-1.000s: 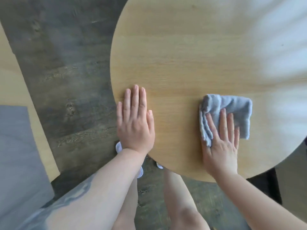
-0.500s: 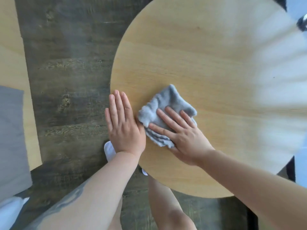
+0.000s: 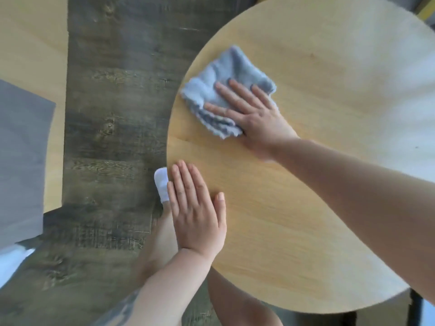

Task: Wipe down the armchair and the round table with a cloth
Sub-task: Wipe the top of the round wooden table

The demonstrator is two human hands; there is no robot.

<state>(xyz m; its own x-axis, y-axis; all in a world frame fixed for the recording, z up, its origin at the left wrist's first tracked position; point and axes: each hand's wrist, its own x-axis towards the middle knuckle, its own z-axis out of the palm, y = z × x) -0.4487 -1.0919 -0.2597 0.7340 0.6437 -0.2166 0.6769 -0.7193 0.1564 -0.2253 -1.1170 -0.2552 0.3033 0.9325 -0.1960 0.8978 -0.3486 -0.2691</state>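
While your right hand (image 3: 247, 114) lies flat with fingers spread on the grey cloth (image 3: 223, 90), it presses the cloth onto the round worktop (image 3: 306, 184) near its left edge. The folded cloth forms a rough diamond, one corner pointing up and away from you, its layered edges trailing toward you on the left. Your fingers point left and away, across the cloth. Your left hand (image 3: 197, 212) rests flat on the bare wood, fingers straight and together, pointing away. Beside it, below the rim, shows something white (image 3: 161, 184), possibly a shoe.
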